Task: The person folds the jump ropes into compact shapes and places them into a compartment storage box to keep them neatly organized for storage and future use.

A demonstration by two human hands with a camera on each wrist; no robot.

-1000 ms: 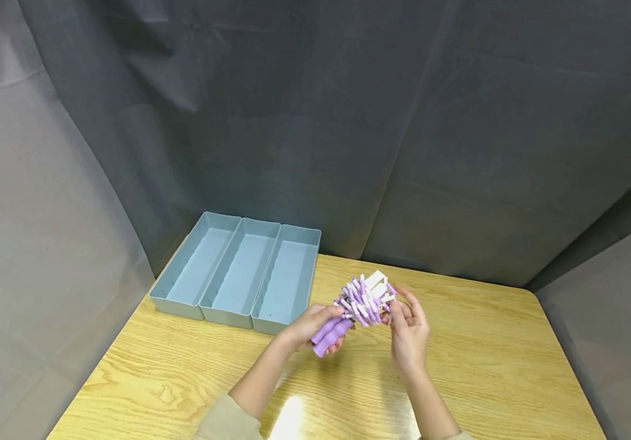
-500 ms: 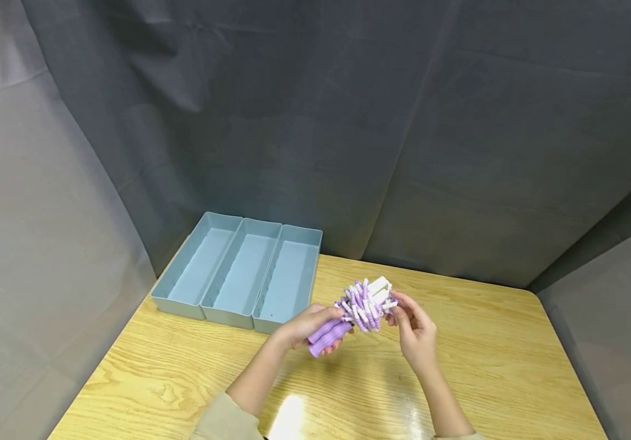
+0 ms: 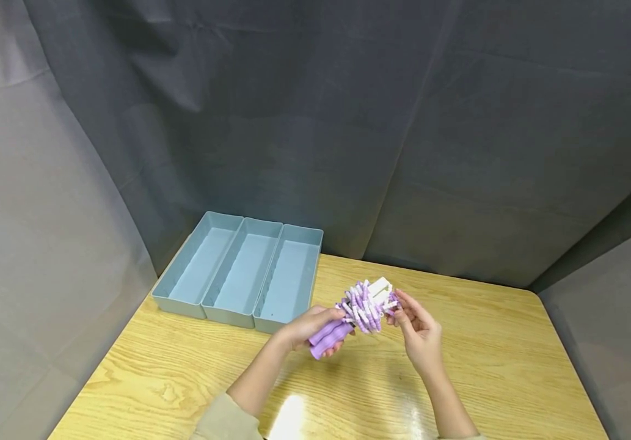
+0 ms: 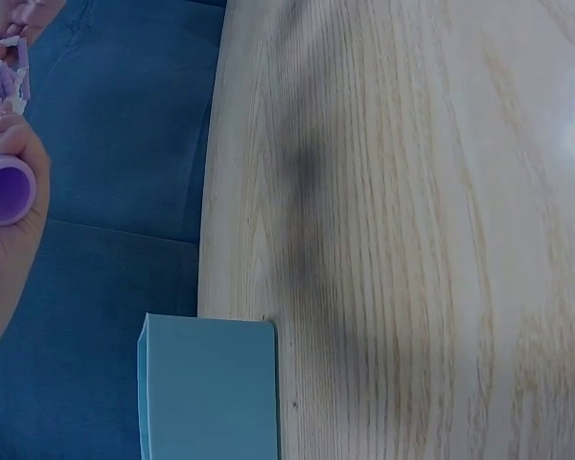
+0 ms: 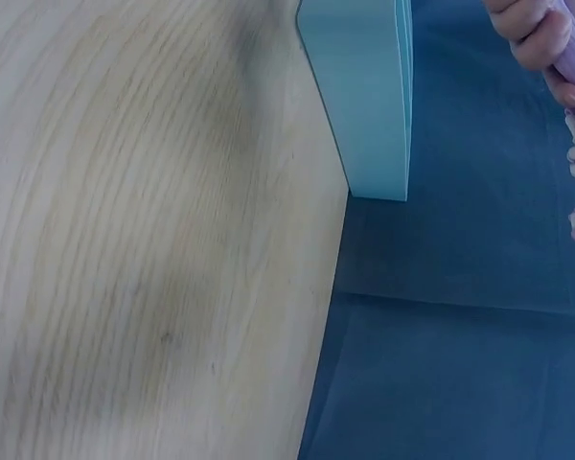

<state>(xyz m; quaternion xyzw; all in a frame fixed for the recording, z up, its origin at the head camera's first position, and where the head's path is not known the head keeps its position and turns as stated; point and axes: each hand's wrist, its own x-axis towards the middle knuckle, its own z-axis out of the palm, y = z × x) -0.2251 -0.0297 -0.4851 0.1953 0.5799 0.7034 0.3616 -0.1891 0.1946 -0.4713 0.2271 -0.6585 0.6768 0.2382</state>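
Observation:
A bundled beaded jump rope [image 3: 366, 310], purple and white, is held above the table between both hands. My left hand [image 3: 306, 328] grips it where the beads meet the two purple handles [image 3: 330, 338], which point down toward me. At the bundle's far side a white blocky piece [image 3: 379, 286] sticks out. The thumb and fingers of my right hand [image 3: 422, 336] pinch the beads at the right end. In the left wrist view the hollow end of one handle [image 4: 7, 195] shows beside the left palm. The right wrist view catches only left fingers [image 5: 540, 36] round a handle.
Three long blue-grey bins [image 3: 288, 275] stand side by side at the back left of the wooden table [image 3: 491, 360]. A dark curtain [image 3: 315, 122] hangs behind, with paler grey cloth [image 3: 51, 214] along the left side.
My right hand has shifted slightly right and down, still at the beaded end. The bundle has dipped and turned a little. My left hand keeps its grip in nearly the same place.

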